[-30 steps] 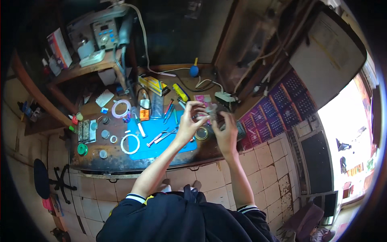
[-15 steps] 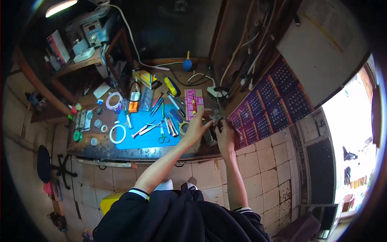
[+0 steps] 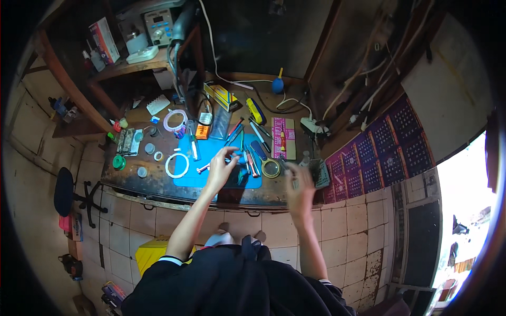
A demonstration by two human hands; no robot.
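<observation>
My left hand (image 3: pixel 224 163) is over the blue mat (image 3: pixel 203 179), its fingers loosely curved and apart, with no held object visible. It is among several pens and screwdrivers (image 3: pixel 252 162). My right hand (image 3: pixel 299 192) is smeared by motion at the desk’s right front, beside a green perforated container (image 3: pixel 319 174) and a small clear bottle (image 3: pixel 306 157); what it holds, if anything, is unclear. Between my hands lies a round brass-coloured ring or tin (image 3: pixel 271 168), with a pink board (image 3: pixel 282 137) behind it.
A white ring (image 3: pixel 177 175), tape rolls and small jars (image 3: pixel 142 171) are on the left. A shelf (image 3: pixel 138 67) bearing a soldering station (image 3: pixel 158 29) rises back left. A blue blower (image 3: pixel 278 84), cables and a power strip (image 3: pixel 312 125) are behind. A purple printed sheet (image 3: pixel 379 147) borders the right.
My left hand has moved left from the right-side container onto the blue mat. My right hand has drawn a little toward me and is now blurred. The camera view has also shifted.
</observation>
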